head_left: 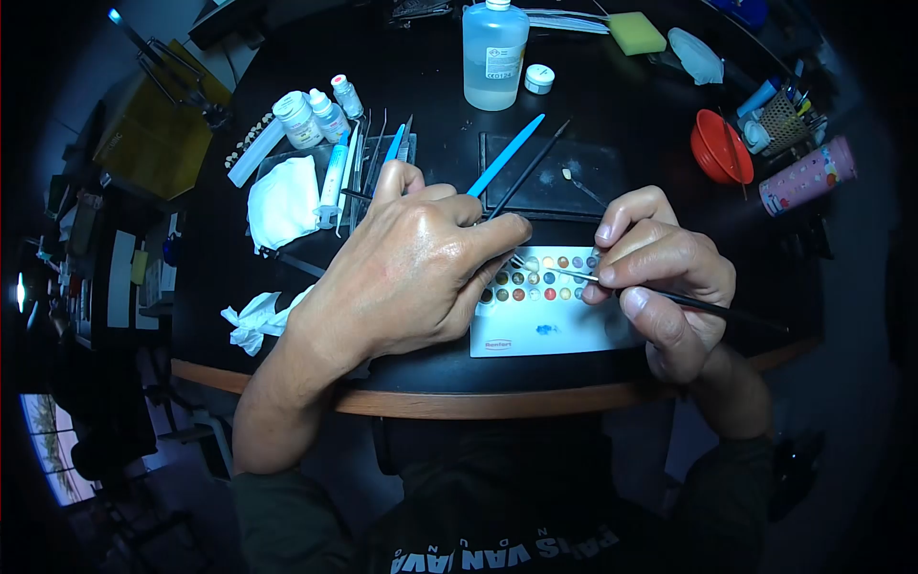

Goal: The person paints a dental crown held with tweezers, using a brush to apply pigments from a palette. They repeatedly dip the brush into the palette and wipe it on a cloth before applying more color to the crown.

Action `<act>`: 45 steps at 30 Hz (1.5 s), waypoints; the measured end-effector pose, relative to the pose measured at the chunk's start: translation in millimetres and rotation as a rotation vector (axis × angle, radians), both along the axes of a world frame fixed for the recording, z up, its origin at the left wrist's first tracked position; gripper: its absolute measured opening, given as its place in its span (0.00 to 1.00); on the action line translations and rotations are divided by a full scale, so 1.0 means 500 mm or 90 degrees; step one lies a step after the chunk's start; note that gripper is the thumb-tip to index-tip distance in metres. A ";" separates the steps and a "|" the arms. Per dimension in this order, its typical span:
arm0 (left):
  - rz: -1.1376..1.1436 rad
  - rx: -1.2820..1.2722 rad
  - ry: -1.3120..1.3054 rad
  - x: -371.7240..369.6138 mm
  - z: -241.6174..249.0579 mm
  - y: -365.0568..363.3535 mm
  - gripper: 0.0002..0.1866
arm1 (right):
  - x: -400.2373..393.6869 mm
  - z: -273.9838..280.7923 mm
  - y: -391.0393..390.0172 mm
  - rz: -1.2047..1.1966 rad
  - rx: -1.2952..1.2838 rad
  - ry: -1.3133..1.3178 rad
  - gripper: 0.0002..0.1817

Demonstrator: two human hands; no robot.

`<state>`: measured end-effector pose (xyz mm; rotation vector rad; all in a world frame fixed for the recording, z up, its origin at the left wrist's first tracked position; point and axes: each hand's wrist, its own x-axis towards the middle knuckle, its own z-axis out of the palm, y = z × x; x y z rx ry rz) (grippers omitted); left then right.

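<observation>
Right of centre, grasps slim black-handled brush (715,306) in fingers of right hand (681,263); pinches thin metal-tipped tool (517,259) in left hand (421,251), above white rectangular colour-dotted card (512,327).

Over a colour-dotted card (598,323), the right hand (674,268) holds a thin brush (715,307).

Dim bluish light surrounds a black table (430,375) edged with wood

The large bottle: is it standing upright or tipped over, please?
Upright: the large bottle rests on its base, white cap uppermost.
</observation>
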<state>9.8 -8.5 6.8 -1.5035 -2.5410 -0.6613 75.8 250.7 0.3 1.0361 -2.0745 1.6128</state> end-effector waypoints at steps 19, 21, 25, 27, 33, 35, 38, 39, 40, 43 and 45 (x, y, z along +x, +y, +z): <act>-0.095 0.097 -0.031 -0.002 -0.013 0.002 0.21 | 0.016 -0.021 -0.024 0.043 -0.091 -0.009 0.09; -0.105 0.115 -0.013 -0.004 -0.012 0.004 0.20 | 0.013 -0.021 -0.037 0.009 -0.106 0.040 0.09; -0.100 0.106 0.036 0.000 -0.006 0.006 0.16 | 0.017 -0.016 -0.036 0.011 -0.094 0.042 0.10; -0.091 0.103 0.063 0.001 -0.003 0.007 0.14 | 0.019 -0.013 -0.036 0.003 -0.068 0.061 0.11; -0.100 0.117 0.097 0.004 -0.005 0.006 0.22 | 0.021 -0.016 -0.040 -0.018 -0.036 0.095 0.11; -0.101 0.115 0.101 0.005 -0.005 0.005 0.21 | 0.021 -0.015 -0.043 -0.017 -0.030 0.100 0.11; -0.105 0.110 0.095 0.007 -0.001 0.004 0.21 | 0.022 -0.014 -0.046 -0.016 -0.022 0.108 0.11; -0.104 0.110 0.093 0.007 -0.001 0.004 0.21 | 0.023 -0.014 -0.046 -0.018 -0.021 0.107 0.11; -0.103 0.109 0.092 0.007 -0.001 0.004 0.20 | 0.024 -0.013 -0.046 -0.019 -0.019 0.107 0.11; -0.106 0.107 0.093 0.006 -0.002 0.004 0.20 | 0.024 -0.016 -0.045 -0.020 -0.021 0.112 0.10; -0.102 0.104 0.099 0.007 0.001 0.005 0.17 | 0.026 -0.016 -0.046 -0.023 -0.023 0.108 0.11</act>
